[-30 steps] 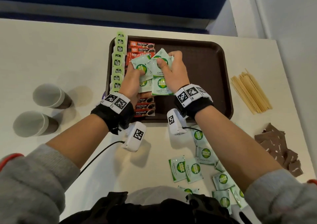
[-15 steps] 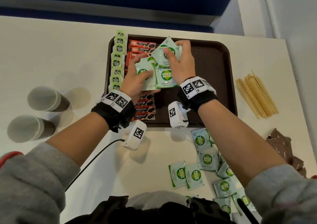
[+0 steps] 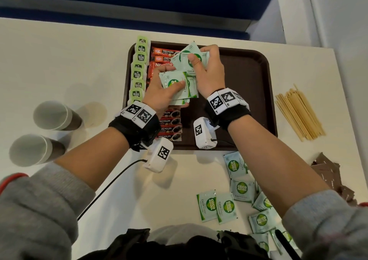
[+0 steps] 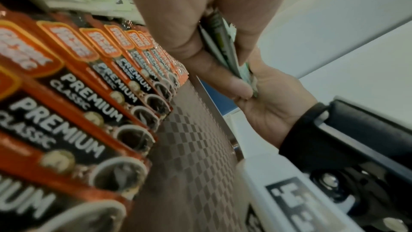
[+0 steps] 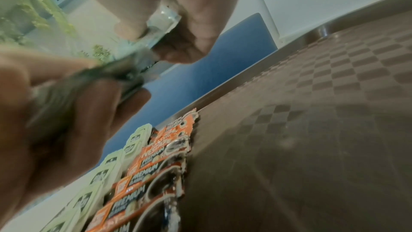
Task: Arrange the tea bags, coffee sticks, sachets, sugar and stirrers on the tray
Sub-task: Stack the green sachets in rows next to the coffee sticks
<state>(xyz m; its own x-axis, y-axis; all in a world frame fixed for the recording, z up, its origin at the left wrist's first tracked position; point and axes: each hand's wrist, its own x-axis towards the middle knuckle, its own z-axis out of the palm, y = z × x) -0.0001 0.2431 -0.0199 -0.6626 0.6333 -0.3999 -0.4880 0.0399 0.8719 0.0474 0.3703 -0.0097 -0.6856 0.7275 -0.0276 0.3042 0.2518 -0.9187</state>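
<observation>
1. Left hand (image 3: 161, 94), centre of the head view, pinches a small stack of green sugar packets (image 3: 179, 84), thumb on top and fingers curled beneath. The stack hangs just above the tray (image 3: 249, 92). Likely reason: it serves as a feed pile while the other hand deals packets out.
2. Right hand (image 3: 209, 72), just above and right of the left, pinches a looser fan of the same packets (image 3: 189, 58), thumb pressed on the printed face. Both bundles overlap at their edges.
3. Orientation: the left stack's long axis runs roughly top-to-bottom of the frame, slightly tilted; the right fan is skewed, corners pointing to the upper left. Faces are turned up toward the head camera.
4. On the tray's left side lie a column of pale green tea bags (image 3: 139, 68) and next to it a column of orange coffee sticks (image 3: 169, 124), long axes across the frame.
5. Judgement: the sugar column comes next, beside the coffee sticks; the tray's right half is bare.
6. Off the tray: more sugar packets (image 3: 227, 206) lower right, wooden stirrers (image 3: 298, 112) at right, brown sachets (image 3: 328, 172) far right.
</observation>
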